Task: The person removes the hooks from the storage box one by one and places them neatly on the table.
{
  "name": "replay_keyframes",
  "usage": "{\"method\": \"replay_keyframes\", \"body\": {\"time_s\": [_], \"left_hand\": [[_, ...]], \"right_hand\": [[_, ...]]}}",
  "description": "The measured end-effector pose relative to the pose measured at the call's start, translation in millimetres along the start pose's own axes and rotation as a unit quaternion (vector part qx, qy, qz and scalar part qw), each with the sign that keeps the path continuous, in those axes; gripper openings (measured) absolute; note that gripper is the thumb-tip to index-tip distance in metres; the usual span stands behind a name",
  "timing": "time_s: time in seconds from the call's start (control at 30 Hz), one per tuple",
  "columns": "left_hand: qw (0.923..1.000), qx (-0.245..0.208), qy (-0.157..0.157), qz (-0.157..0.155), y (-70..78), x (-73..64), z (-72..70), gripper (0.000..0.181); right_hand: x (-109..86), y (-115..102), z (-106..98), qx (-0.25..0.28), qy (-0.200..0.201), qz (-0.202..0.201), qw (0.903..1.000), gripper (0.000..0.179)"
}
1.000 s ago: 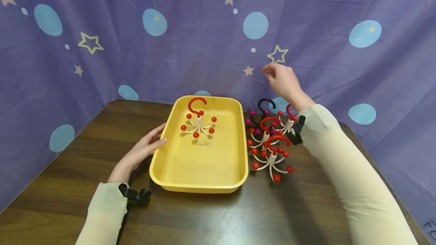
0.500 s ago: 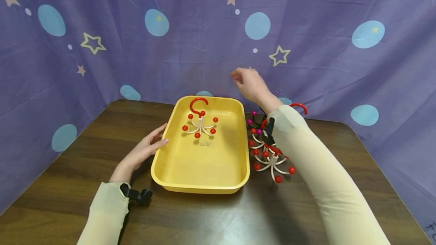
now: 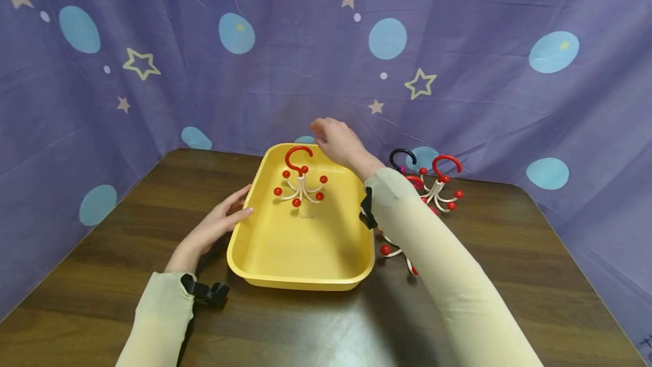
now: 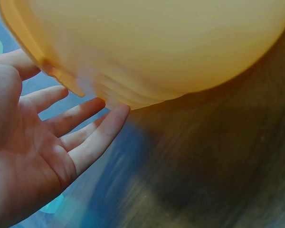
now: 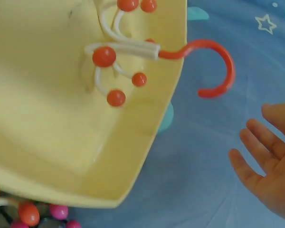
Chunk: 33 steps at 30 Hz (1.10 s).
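Observation:
A yellow tray [image 3: 300, 283] lies on the table. In its far left part stands a white hanger [image 3: 300, 190] with a red hook on top and several curved arms ending in red balls. My left hand [image 3: 214, 225] touches the tray's left side, its fingers spread against the outer wall and the thumb at the rim. Above the tray's far edge is my right hand [image 3: 338, 140], holding nothing. In the right wrist view, the loose fingers of that hand [image 5: 270, 152] are apart from the red hook [image 5: 230, 71].
To the tray's right are more hangers, partly hidden by my right arm: a red-and-white hanger [image 3: 435, 192] and a black hanger [image 3: 402, 157] with pink balls among them. A purple patterned curtain [image 3: 305, 61] rises behind the brown table [image 3: 519, 242].
My right hand has moved left and slightly down, from above the hangers on the right to the far edge of the tray. My left hand has stayed on the tray's side.

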<state>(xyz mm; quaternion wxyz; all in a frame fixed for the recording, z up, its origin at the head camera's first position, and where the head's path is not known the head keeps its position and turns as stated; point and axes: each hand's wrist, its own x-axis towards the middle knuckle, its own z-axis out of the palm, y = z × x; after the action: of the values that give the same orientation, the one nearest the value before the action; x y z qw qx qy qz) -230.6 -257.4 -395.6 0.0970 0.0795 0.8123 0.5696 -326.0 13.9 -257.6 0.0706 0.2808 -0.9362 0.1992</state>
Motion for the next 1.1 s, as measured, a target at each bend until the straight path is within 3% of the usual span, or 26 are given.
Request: {"method": "replay_keyframes", "body": {"time_s": [0.57, 1.1], "left_hand": [[1.0, -0.001, -0.004, 0.006, -1.2, 0.1, -1.0, 0.068], [1.0, -0.004, -0.006, 0.005, -0.7, 0.1, -0.8, 0.067]], "right_hand": [[8.2, -16, 41, -0.027, -0.052, -0.036, 0.9976, 0.035], [8.7, -18, 47, -0.01, -0.039, -0.041, 0.9984, 0.028]]}}
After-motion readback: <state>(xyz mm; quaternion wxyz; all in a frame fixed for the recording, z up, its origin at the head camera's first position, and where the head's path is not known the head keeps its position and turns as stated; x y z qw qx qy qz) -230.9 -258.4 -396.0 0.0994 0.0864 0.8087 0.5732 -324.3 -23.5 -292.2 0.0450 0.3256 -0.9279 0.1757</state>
